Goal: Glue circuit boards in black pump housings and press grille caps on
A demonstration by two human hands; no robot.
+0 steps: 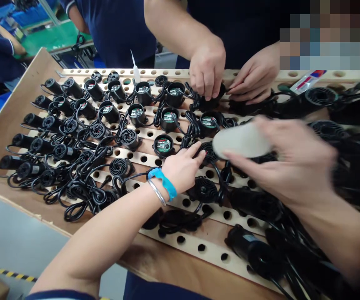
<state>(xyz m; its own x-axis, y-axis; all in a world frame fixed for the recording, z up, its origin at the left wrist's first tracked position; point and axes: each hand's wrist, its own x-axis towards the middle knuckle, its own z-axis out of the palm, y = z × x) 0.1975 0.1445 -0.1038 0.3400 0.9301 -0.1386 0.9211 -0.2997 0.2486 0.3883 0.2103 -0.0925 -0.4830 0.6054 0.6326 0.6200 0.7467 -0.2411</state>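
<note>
My left hand (pixel 182 166), with a blue band and a metal bangle at the wrist, reaches over the wooden rack. Its fingers are stretched and apart, their tips at the edge of a black round housing (pixel 209 151). My right hand (pixel 295 154) is closed on a pale, smooth oval object (pixel 242 141), blurred by motion, held just above that housing; its kind is unclear. Close by stand open black cylindrical housings (pixel 163 145) with green circuit boards inside. Another housing with a slotted round end (pixel 204 189) lies just below my left hand.
The wooden tray (pixel 173 266) has perforated strips and rows of black corded units (pixel 64 152). Across it, a co-worker's hands (pixel 209 68) work at a black unit. A white nozzle-tipped bottle (pixel 136 73) stands at the far side. Tangled cables (pixel 83 196) lie left of my forearm.
</note>
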